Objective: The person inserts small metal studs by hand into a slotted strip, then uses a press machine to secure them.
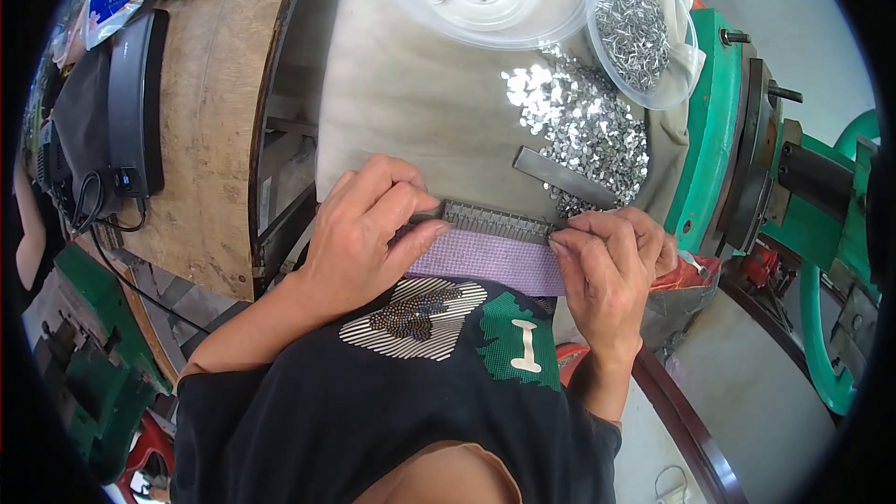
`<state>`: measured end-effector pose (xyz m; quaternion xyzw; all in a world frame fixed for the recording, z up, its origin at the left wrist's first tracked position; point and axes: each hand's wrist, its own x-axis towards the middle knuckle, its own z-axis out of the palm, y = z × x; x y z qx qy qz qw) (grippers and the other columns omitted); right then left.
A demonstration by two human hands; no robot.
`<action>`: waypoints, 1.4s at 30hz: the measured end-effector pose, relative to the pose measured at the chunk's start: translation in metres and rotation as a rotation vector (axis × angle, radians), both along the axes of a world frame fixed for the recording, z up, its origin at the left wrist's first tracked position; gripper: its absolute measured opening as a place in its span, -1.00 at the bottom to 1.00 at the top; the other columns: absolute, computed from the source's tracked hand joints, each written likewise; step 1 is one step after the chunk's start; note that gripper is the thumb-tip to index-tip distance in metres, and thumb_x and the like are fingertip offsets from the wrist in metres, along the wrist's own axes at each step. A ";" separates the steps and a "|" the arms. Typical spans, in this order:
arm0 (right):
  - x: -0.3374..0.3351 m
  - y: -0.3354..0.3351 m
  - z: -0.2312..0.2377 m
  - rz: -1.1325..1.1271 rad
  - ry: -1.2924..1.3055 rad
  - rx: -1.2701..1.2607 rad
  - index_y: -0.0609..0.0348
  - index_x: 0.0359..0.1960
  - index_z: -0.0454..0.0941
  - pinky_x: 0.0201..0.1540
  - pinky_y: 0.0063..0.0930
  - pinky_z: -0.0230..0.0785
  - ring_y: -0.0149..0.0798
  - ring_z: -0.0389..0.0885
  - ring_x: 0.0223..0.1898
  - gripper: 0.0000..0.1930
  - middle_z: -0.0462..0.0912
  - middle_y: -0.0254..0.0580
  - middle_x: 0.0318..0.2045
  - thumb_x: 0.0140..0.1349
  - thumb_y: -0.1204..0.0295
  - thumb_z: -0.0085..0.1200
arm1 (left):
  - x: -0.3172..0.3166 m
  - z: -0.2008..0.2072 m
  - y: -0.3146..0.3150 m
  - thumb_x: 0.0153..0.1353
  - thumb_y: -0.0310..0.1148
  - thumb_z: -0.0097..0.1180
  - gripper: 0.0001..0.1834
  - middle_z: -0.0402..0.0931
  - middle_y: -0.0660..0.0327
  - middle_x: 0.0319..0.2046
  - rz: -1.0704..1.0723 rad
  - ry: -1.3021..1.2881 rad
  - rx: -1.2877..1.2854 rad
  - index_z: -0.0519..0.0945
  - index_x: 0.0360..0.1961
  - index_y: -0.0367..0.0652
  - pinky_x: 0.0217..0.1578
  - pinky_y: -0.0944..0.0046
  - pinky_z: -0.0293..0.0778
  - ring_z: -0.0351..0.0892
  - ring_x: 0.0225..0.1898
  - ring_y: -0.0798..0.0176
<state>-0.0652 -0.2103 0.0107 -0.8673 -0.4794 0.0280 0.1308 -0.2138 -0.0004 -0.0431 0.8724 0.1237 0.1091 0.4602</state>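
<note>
A dark metal bar with a row of fine slots [499, 221] lies crosswise in front of me, along the edge of a purple checked cloth [490, 261]. The fingers and thumb of my left hand [366, 229] are closed on its left end. At the right end, my right hand [609, 257] has thumb and fingertips pinched together against the bar. Whether a small piece is also between those fingertips is hidden. Beyond the bar, a flat grey metal strip [564, 177] rests partly on a heap of small shiny metal pieces [593, 121].
At the back stand a wide clear plastic tub [551, 23] with a few metal bits and a round clear container [689, 61] full of small metal pins. Green machinery [714, 121] borders the right. A wooden table [210, 121] with a black device [135, 103] is left.
</note>
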 end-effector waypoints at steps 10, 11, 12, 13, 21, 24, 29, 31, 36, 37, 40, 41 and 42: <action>-0.006 -0.007 -0.007 -0.043 -0.052 0.103 -0.04 -0.39 0.72 0.01 -0.25 0.16 -0.19 0.53 -0.11 -0.77 0.62 -0.46 -0.28 -0.16 0.47 0.42 | 0.001 0.001 0.001 -0.01 -0.58 0.40 -0.73 0.49 0.13 -0.22 0.001 0.008 -0.004 0.59 -0.27 -0.25 -0.40 0.33 0.46 0.48 -0.42 0.28; -0.007 -0.010 -0.007 -0.061 -0.051 0.114 -0.06 -0.38 0.73 0.00 -0.25 0.16 -0.20 0.53 -0.12 -0.76 0.62 -0.47 -0.29 -0.17 0.46 0.43 | 0.001 0.001 0.001 -0.01 -0.58 0.40 -0.73 0.49 0.13 -0.22 -0.006 0.004 0.001 0.59 -0.27 -0.25 -0.40 0.33 0.46 0.48 -0.42 0.28; -0.008 -0.013 -0.008 -0.078 -0.051 0.126 -0.08 -0.37 0.74 0.00 -0.26 0.15 -0.22 0.52 -0.13 -0.75 0.62 -0.48 -0.31 -0.17 0.46 0.44 | 0.001 0.001 0.001 0.00 -0.58 0.39 -0.73 0.49 0.13 -0.21 -0.004 0.008 0.002 0.59 -0.26 -0.25 -0.39 0.33 0.46 0.48 -0.43 0.28; -0.007 -0.016 -0.009 -0.084 -0.055 0.132 -0.08 -0.37 0.74 0.00 -0.26 0.15 -0.22 0.52 -0.13 -0.75 0.62 -0.48 -0.31 -0.17 0.46 0.44 | 0.001 0.001 0.000 0.01 -0.57 0.38 -0.74 0.49 0.12 -0.21 -0.003 0.011 0.004 0.59 -0.26 -0.26 -0.39 0.33 0.46 0.48 -0.43 0.28; 0.012 -0.020 -0.020 -0.213 -0.055 0.230 -0.02 -0.22 0.74 -0.08 -0.28 0.23 -0.20 0.51 -0.18 -0.72 0.60 -0.41 -0.28 -0.05 0.46 0.42 | 0.002 0.007 -0.001 0.06 -0.57 0.34 -0.77 0.48 0.14 -0.20 0.018 0.040 -0.071 0.60 -0.23 -0.28 -0.38 0.35 0.44 0.46 -0.42 0.33; 0.021 -0.013 -0.019 -0.167 0.006 0.238 0.08 -0.15 0.71 -0.17 -0.29 0.33 -0.16 0.53 -0.22 -0.67 0.59 -0.30 -0.25 -0.03 0.51 0.39 | 0.003 0.012 0.000 0.12 -0.55 0.30 -0.83 0.47 0.15 -0.20 0.055 0.049 -0.128 0.61 -0.24 -0.29 -0.39 0.38 0.43 0.46 -0.41 0.36; 0.032 -0.003 -0.012 -0.105 0.100 0.178 0.18 -0.17 0.67 -0.21 -0.25 0.43 -0.10 0.57 -0.25 -0.70 0.59 -0.19 -0.25 0.00 0.56 0.35 | 0.003 0.017 0.004 0.21 -0.52 0.24 -0.90 0.47 0.17 -0.21 0.088 0.081 -0.151 0.62 -0.25 -0.29 -0.40 0.43 0.40 0.45 -0.40 0.41; 0.036 -0.001 -0.010 -0.081 0.127 0.173 0.19 -0.18 0.66 -0.22 -0.24 0.44 -0.10 0.58 -0.25 -0.71 0.59 -0.18 -0.25 0.00 0.56 0.35 | 0.002 0.017 0.003 0.24 -0.53 0.22 -0.92 0.47 0.18 -0.22 0.098 0.089 -0.151 0.62 -0.25 -0.29 -0.41 0.44 0.39 0.45 -0.41 0.42; 0.040 -0.002 0.000 -0.048 0.210 0.212 0.22 -0.23 0.65 -0.29 -0.27 0.50 -0.09 0.63 -0.29 -0.72 0.60 -0.17 -0.30 -0.04 0.60 0.35 | 0.004 0.025 0.002 0.24 -0.51 0.22 -0.92 0.48 0.16 -0.25 0.113 0.136 -0.154 0.61 -0.27 -0.28 -0.41 0.37 0.41 0.48 -0.41 0.33; 0.038 -0.002 0.002 -0.041 0.217 0.218 0.22 -0.23 0.65 -0.29 -0.27 0.50 -0.09 0.63 -0.29 -0.72 0.60 -0.17 -0.30 -0.04 0.60 0.35 | 0.004 0.026 0.002 0.23 -0.49 0.23 -0.90 0.48 0.14 -0.27 0.111 0.140 -0.149 0.60 -0.27 -0.28 -0.40 0.31 0.43 0.50 -0.41 0.24; 0.026 -0.004 0.006 -0.024 0.357 0.258 0.23 -0.24 0.67 -0.28 -0.29 0.51 -0.10 0.64 -0.26 -0.71 0.62 -0.16 -0.28 -0.07 0.60 0.39 | 0.004 0.024 0.002 0.27 -0.51 0.20 -0.95 0.47 0.19 -0.25 0.096 0.137 -0.128 0.59 -0.29 -0.28 -0.43 0.42 0.36 0.45 -0.39 0.39; 0.023 -0.003 0.005 -0.019 0.363 0.263 0.23 -0.24 0.67 -0.28 -0.29 0.51 -0.10 0.64 -0.26 -0.71 0.62 -0.16 -0.28 -0.07 0.60 0.39 | 0.005 0.025 0.002 0.27 -0.51 0.20 -0.95 0.47 0.19 -0.25 0.101 0.142 -0.122 0.59 -0.29 -0.28 -0.43 0.42 0.36 0.45 -0.39 0.39; 0.020 -0.001 0.005 0.007 0.379 0.251 0.23 -0.24 0.67 -0.28 -0.28 0.52 -0.09 0.64 -0.26 -0.71 0.62 -0.15 -0.28 -0.07 0.59 0.39 | 0.007 0.028 0.001 0.27 -0.50 0.20 -0.94 0.47 0.19 -0.25 0.093 0.161 -0.117 0.58 -0.31 -0.27 -0.44 0.41 0.36 0.45 -0.40 0.38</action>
